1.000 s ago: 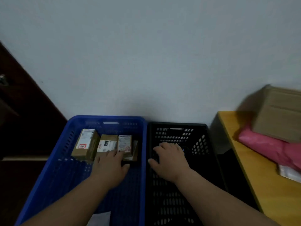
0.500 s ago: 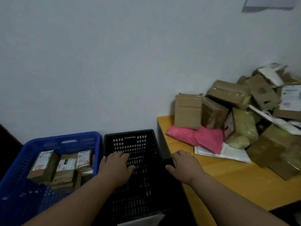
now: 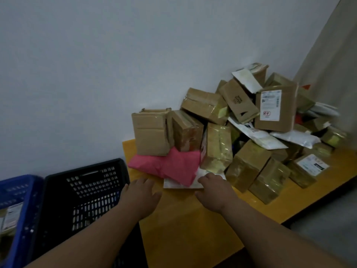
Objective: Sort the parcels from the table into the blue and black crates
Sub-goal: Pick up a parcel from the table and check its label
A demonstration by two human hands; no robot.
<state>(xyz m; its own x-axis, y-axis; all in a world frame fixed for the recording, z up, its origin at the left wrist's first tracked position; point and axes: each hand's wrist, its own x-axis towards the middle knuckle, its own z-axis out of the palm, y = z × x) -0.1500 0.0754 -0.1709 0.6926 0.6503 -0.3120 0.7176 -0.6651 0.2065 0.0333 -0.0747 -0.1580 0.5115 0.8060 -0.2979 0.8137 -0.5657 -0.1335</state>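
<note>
Having swung away from the crates, your left hand [image 3: 142,196] and right hand [image 3: 213,192], both relaxed and holding nothing, now reach over the table [image 3: 189,229] toward the pink mailer [image 3: 170,166] fronting the parcel pile, signalling another pick for the black crate [image 3: 81,192] or blue crate [image 3: 18,192].

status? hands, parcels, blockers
Both hands, left hand and right hand, open, empty. Reaching pink mailer at parcel pile. Black crate clear.
</note>
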